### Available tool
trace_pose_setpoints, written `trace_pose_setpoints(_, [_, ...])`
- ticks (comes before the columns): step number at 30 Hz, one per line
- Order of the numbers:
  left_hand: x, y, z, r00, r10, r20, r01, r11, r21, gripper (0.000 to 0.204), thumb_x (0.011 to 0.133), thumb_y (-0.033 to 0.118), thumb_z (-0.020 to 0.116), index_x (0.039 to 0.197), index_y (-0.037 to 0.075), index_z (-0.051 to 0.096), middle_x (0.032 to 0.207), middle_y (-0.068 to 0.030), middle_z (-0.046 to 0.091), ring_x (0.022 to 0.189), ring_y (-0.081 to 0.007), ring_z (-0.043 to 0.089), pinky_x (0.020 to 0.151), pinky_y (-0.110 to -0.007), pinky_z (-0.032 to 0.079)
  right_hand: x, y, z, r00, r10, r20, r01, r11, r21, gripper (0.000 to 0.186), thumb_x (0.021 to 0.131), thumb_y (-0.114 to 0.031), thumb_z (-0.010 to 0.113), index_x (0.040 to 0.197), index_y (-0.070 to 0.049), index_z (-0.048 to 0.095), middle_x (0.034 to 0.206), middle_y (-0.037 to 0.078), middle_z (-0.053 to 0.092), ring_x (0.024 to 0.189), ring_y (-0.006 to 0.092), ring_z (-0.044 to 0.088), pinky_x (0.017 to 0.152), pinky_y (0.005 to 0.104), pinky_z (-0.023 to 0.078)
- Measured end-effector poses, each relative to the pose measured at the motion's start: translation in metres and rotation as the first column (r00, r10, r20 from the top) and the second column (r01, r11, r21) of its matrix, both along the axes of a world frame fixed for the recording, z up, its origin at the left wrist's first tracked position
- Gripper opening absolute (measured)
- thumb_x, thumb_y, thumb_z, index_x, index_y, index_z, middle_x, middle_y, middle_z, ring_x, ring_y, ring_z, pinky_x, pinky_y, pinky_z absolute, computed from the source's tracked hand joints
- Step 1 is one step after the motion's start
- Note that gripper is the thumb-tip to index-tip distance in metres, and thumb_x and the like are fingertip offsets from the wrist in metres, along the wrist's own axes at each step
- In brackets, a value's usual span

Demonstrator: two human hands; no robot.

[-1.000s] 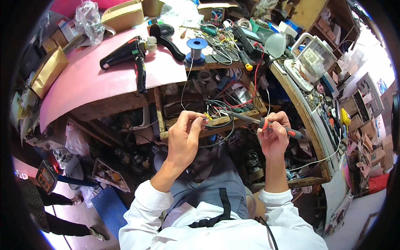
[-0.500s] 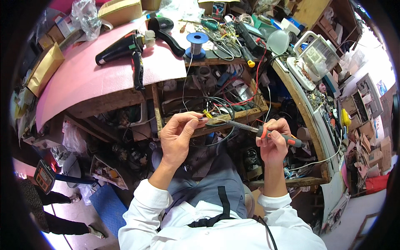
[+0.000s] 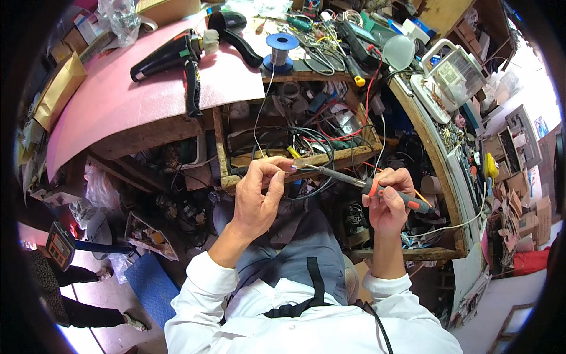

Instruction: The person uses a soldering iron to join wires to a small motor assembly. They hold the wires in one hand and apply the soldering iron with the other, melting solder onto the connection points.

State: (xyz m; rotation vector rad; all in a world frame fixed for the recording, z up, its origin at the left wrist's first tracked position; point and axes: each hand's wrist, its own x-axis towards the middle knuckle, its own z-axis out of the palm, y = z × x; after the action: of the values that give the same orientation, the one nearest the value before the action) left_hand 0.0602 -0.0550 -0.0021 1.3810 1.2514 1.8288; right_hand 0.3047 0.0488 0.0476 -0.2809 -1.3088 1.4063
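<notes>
My right hand (image 3: 389, 199) is closed round the grey and orange handle of a soldering iron (image 3: 340, 176), which points left. Its thin tip comes close to the fingertips of my left hand (image 3: 257, 197); whether it touches anything there cannot be made out. My left thumb and fingers are pinched together on something small with a bluish-white end (image 3: 292, 168), too small to name. From a blue spool of solder wire (image 3: 280, 52) on the bench, a thin strand runs down to behind my left fingers.
Under my hands an open wooden drawer (image 3: 359, 158) holds cables and parts. A heat gun (image 3: 233, 35) and a black tool with a long handle (image 3: 193, 88) lie on the pink-covered bench (image 3: 118, 100). Clutter lines the right side. Another person's legs (image 3: 82, 310) show at lower left.
My left hand has shifted slightly right and turned a little, and the iron's tip is now nearer its fingertips. The right hand keeps its hold on the iron. The whole view has moved slightly.
</notes>
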Motion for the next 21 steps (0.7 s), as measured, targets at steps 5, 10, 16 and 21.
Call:
trace_pose_setpoints(5, [-0.003, -0.006, 0.007, 0.996, 0.052, -0.067, -0.054, 0.998, -0.019, 0.011, 0.113, 0.009, 0.056, 0.114, -0.002, 0.057, 0.132, -0.0206, 0.07, 0.115, -0.0226, 0.072, 0.102, -0.035, 0.057, 0.004, -0.003, -0.006, 0.999, -0.024, 0.041, 0.023, 0.999, 0.037, 0.018, 0.094, -0.01, 0.071, 0.103, 0.003, 0.061, 0.086, 0.014, 0.062, 0.06, 0.0144, 0.057, 0.055, 0.0306, 0.054])
trace_pose_setpoints(10, [0.002, -0.008, 0.008, 0.998, 0.058, -0.023, -0.058, 0.998, -0.028, 0.012, 0.113, 0.01, 0.058, 0.115, -0.002, 0.058, 0.132, -0.0194, 0.07, 0.115, -0.0214, 0.072, 0.1, -0.032, 0.056, 0.007, -0.007, -0.008, 0.997, -0.025, 0.068, 0.019, 0.996, 0.089, 0.019, 0.093, -0.007, 0.072, 0.105, 0.003, 0.061, 0.09, 0.015, 0.063, 0.065, 0.015, 0.06, 0.057, 0.0306, 0.056])
trace_pose_setpoints(16, [0.004, -0.01, 0.01, 0.996, 0.092, -0.011, -0.092, 0.995, -0.038, 0.011, 0.112, 0.009, 0.059, 0.115, -0.002, 0.06, 0.127, -0.018, 0.073, 0.112, -0.0171, 0.07, 0.097, -0.029, 0.054, 0.01, -0.015, -0.01, 0.996, 0.011, 0.094, -0.028, 0.984, 0.177, 0.023, 0.089, -0.002, 0.073, 0.11, 0.003, 0.063, 0.097, 0.016, 0.065, 0.076, 0.0195, 0.065, 0.066, 0.0312, 0.058])
trace_pose_setpoints(21, [0.006, -0.005, 0.007, 0.988, 0.157, -0.004, -0.157, 0.987, 0.021, 0.008, 0.109, 0.005, 0.064, 0.111, -0.003, 0.063, 0.121, -0.0158, 0.075, 0.101, -0.0136, 0.071, 0.089, -0.027, 0.057, 0.009, -0.02, -0.01, 0.988, -0.04, 0.148, 0.006, 0.975, 0.222, 0.022, 0.09, -0.001, 0.071, 0.11, 0.002, 0.063, 0.1, 0.016, 0.065, 0.078, 0.0182, 0.065, 0.07, 0.03, 0.057])
